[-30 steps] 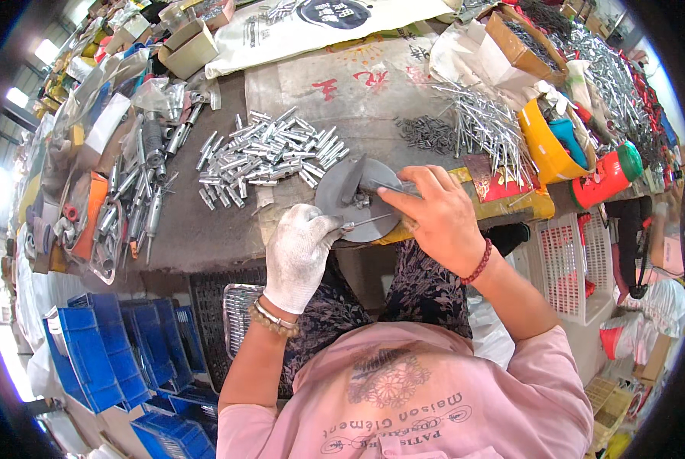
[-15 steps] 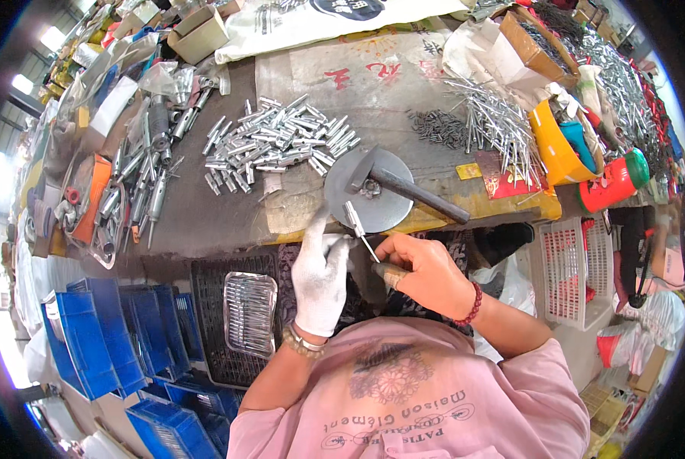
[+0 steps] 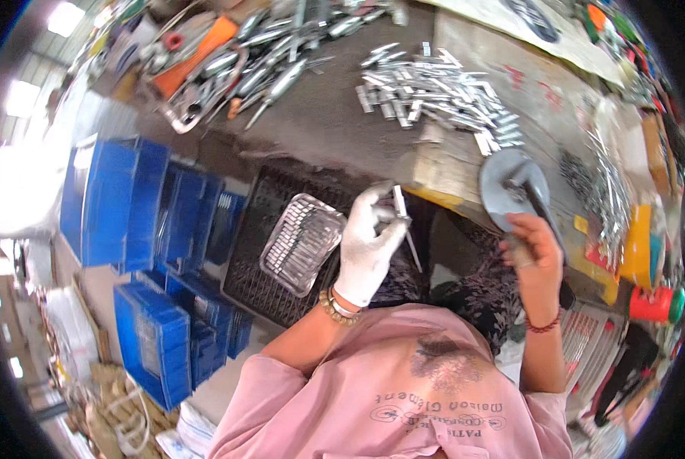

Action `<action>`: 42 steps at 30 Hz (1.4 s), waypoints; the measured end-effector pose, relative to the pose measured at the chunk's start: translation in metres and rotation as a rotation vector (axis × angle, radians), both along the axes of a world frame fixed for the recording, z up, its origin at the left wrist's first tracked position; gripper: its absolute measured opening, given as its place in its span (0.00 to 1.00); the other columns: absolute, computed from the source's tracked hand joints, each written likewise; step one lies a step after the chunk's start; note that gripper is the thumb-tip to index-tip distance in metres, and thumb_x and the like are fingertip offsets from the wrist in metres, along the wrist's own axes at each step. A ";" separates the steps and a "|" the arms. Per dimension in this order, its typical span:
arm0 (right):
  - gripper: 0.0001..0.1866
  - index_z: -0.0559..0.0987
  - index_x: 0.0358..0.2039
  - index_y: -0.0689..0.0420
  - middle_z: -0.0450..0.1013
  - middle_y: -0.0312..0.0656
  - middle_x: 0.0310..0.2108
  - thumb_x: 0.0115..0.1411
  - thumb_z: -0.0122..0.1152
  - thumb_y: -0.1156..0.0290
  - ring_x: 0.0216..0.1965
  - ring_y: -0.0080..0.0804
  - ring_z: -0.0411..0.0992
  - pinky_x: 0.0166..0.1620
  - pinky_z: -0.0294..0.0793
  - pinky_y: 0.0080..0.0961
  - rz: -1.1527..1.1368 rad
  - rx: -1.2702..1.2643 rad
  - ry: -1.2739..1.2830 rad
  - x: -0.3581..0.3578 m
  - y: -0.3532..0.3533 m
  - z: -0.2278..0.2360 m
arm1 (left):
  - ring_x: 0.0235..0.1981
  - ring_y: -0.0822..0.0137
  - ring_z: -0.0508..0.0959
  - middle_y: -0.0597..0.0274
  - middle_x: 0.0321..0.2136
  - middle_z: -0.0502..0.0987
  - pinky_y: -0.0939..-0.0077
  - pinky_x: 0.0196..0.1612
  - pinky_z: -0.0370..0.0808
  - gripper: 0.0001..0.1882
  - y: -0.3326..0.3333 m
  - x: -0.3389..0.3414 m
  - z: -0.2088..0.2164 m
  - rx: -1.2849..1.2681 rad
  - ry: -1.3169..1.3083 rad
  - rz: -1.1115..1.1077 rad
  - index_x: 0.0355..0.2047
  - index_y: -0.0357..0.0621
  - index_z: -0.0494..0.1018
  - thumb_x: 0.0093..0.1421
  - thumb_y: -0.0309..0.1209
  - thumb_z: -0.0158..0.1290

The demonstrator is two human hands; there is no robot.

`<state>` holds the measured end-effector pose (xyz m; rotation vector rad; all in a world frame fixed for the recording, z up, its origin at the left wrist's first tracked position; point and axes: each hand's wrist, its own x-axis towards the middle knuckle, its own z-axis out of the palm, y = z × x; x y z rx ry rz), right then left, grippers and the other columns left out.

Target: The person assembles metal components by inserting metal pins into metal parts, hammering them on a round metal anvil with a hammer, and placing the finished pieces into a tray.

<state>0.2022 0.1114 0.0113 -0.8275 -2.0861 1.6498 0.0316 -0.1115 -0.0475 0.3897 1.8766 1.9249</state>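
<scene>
My left hand (image 3: 369,249), in a white glove, pinches a silver metal tube with a thin rod (image 3: 411,249) sticking out below it, held near the bench's front edge. My bare right hand (image 3: 537,249) is beside the hammer (image 3: 540,205), its fingers apart and slightly curled, with a wrap on the thumb. The hammer lies on a round grey metal plate (image 3: 503,203), its handle pointing toward me. Left of my gloved hand, a silver slotted tray (image 3: 276,258) holds several thin metal rods and rests on a black mesh crate (image 3: 239,268).
A pile of short silver tubes (image 3: 434,88) lies on the bench. Thin rods (image 3: 610,191) and dark small pins (image 3: 575,174) lie to its right. Blue bins (image 3: 155,336) stand at the left. A yellow container (image 3: 637,245) and a red-green one (image 3: 652,304) sit at the right.
The view has swung left. My left hand has carried the tube with the rod toward the slotted tray. My right hand has come off the rod and moved beside the hammer.
</scene>
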 end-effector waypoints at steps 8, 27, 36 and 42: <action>0.16 0.82 0.58 0.61 0.80 0.35 0.35 0.74 0.53 0.81 0.26 0.14 0.69 0.29 0.67 0.15 0.031 -0.018 -0.025 -0.005 0.018 -0.005 | 0.35 0.72 0.80 0.59 0.39 0.83 0.77 0.38 0.77 0.33 -0.172 -0.045 -0.181 -0.286 -0.384 0.499 0.69 0.33 0.69 0.64 0.23 0.63; 0.21 0.84 0.55 0.61 0.83 0.36 0.39 0.64 0.57 0.87 0.38 0.21 0.80 0.41 0.80 0.21 0.005 -0.101 0.005 0.004 0.005 0.008 | 0.60 0.42 0.82 0.36 0.58 0.82 0.52 0.65 0.74 0.28 -0.202 -0.104 -0.252 -0.929 0.110 0.347 0.64 0.37 0.76 0.70 0.42 0.61; 0.20 0.87 0.48 0.53 0.83 0.44 0.40 0.53 0.77 0.74 0.40 0.46 0.83 0.43 0.85 0.40 0.078 0.690 0.066 0.056 0.019 0.011 | 0.51 0.55 0.82 0.45 0.57 0.82 0.63 0.59 0.80 0.21 -0.230 -0.173 -0.206 -0.698 0.608 0.572 0.61 0.26 0.77 0.78 0.33 0.53; 0.15 0.86 0.41 0.50 0.78 0.39 0.39 0.53 0.74 0.76 0.45 0.45 0.81 0.45 0.83 0.40 -0.426 1.133 -0.354 0.151 0.100 0.030 | 0.50 0.62 0.81 0.50 0.59 0.83 0.69 0.52 0.78 0.23 -0.099 -0.147 -0.052 -0.335 0.523 0.677 0.65 0.32 0.78 0.81 0.36 0.49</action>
